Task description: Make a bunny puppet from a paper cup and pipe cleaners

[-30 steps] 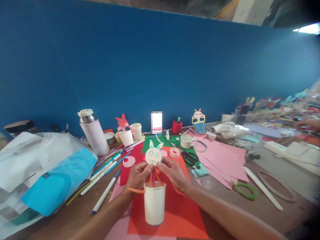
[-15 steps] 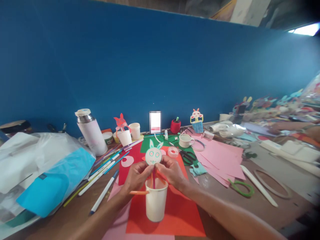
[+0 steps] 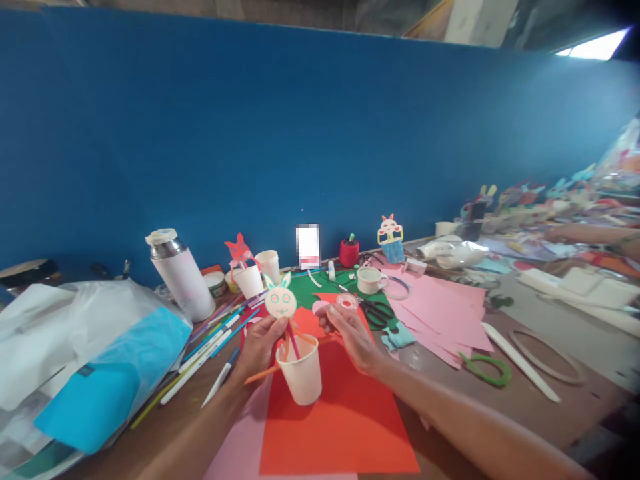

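My left hand [image 3: 261,343] pinches the lower edge of a round white paper rabbit face [image 3: 281,303] with green-outlined ears and eyes. A dark pink strip [image 3: 293,341] runs from the face down into a white paper cup [image 3: 303,377], which leans over the orange paper [image 3: 345,407]. An orange pipe cleaner [image 3: 263,375] sticks out from the cup's left side. Between the thumb and fingers of my right hand [image 3: 347,330] is a small pink paper piece [image 3: 320,307]. Whether the cup's base touches the paper, I cannot tell.
Black scissors [image 3: 377,312], a tape roll [image 3: 347,303] and a mug [image 3: 370,281] lie beyond my right hand. Markers [image 3: 213,340] and a flask [image 3: 183,277] are on the left. Pink sheets [image 3: 440,313] spread rightward; another person's arm [image 3: 590,233] shows far right.
My hands have separated. The left has moved left with the rabbit face, and the cup has shifted left and tilted. My right hand has let go of the face and now holds a pink paper piece.
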Demonstrator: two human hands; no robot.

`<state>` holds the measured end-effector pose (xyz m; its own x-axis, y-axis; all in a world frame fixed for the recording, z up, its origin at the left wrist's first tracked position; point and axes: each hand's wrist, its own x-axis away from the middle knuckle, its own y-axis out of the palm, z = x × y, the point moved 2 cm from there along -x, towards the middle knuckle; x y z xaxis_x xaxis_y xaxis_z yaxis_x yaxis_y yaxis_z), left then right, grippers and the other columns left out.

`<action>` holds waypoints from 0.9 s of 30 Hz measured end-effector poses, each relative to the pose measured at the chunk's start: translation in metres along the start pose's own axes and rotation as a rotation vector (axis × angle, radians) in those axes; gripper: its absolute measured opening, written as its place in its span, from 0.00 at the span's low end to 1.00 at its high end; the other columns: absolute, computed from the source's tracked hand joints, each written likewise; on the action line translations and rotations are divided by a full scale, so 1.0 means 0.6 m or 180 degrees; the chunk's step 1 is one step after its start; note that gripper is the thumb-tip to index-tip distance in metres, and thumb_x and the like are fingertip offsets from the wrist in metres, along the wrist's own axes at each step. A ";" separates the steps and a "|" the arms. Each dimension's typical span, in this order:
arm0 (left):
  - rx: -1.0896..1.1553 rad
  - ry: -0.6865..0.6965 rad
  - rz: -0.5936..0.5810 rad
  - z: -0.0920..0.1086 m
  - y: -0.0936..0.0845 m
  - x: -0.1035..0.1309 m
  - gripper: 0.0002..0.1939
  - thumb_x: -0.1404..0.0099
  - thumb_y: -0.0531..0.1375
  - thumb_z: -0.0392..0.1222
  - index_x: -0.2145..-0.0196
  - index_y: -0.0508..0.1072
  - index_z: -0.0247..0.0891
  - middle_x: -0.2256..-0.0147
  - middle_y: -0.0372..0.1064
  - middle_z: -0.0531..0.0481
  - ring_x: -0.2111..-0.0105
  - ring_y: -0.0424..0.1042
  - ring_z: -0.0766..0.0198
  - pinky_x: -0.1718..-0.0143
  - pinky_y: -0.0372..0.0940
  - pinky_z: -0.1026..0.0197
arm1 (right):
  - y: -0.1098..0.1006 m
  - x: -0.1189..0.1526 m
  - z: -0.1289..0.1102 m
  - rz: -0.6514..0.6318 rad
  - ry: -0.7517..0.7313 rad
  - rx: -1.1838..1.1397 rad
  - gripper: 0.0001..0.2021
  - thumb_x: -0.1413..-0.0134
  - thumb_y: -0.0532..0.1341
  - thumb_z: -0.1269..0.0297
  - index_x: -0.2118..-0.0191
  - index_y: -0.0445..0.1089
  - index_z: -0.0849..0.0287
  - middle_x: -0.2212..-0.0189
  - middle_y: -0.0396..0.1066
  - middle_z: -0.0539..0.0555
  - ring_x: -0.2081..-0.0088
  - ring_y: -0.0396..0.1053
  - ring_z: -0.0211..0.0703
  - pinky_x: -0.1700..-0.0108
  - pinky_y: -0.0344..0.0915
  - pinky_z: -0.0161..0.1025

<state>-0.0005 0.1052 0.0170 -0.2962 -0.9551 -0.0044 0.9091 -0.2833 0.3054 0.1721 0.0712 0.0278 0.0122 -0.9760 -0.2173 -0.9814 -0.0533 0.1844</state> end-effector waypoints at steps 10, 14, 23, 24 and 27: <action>-0.0863 0.0358 0.0108 0.019 -0.003 -0.003 0.11 0.49 0.62 0.46 0.76 0.74 0.32 0.79 0.67 0.52 0.77 0.62 0.68 0.73 0.58 0.66 | 0.008 0.004 -0.001 -0.0118 -0.0325 0.1293 0.09 0.50 0.56 0.60 0.69 0.70 0.58 0.71 0.67 0.51 0.67 0.63 0.38 0.65 0.59 0.35; -0.1070 0.0541 -0.0050 0.031 0.017 0.009 0.11 0.47 0.60 0.44 0.79 0.73 0.33 0.80 0.65 0.53 0.77 0.61 0.69 0.73 0.57 0.67 | 0.019 0.008 -0.013 -0.0328 -0.0487 0.1521 0.08 0.51 0.58 0.61 0.69 0.71 0.58 0.70 0.68 0.52 0.65 0.65 0.41 0.62 0.60 0.37; -0.1332 0.0604 -0.0149 0.034 0.027 0.020 0.11 0.46 0.59 0.44 0.79 0.72 0.34 0.81 0.63 0.54 0.78 0.59 0.69 0.75 0.55 0.67 | 0.029 0.014 -0.020 -0.0380 -0.0617 0.1673 0.08 0.50 0.57 0.64 0.75 0.69 0.60 0.76 0.67 0.50 0.72 0.63 0.37 0.69 0.59 0.34; -0.1341 0.0613 -0.0150 0.034 0.028 0.020 0.10 0.46 0.59 0.44 0.79 0.72 0.34 0.81 0.63 0.54 0.78 0.60 0.69 0.75 0.55 0.67 | 0.030 0.014 -0.019 -0.0336 -0.0645 0.1734 0.07 0.50 0.57 0.65 0.75 0.68 0.60 0.76 0.67 0.50 0.73 0.63 0.37 0.69 0.59 0.34; -0.1295 0.0622 -0.0179 0.035 0.031 0.021 0.10 0.46 0.59 0.43 0.80 0.72 0.34 0.81 0.63 0.53 0.77 0.60 0.69 0.74 0.56 0.67 | 0.031 0.015 -0.016 -0.0210 -0.0772 0.1946 0.07 0.51 0.57 0.66 0.77 0.67 0.60 0.77 0.66 0.50 0.73 0.62 0.37 0.69 0.58 0.34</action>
<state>0.0064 0.0898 0.0428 -0.3231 -0.9246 -0.2020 0.9459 -0.3089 -0.0992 0.1557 0.0594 0.0386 0.1028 -0.8959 -0.4323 -0.9129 0.0877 -0.3987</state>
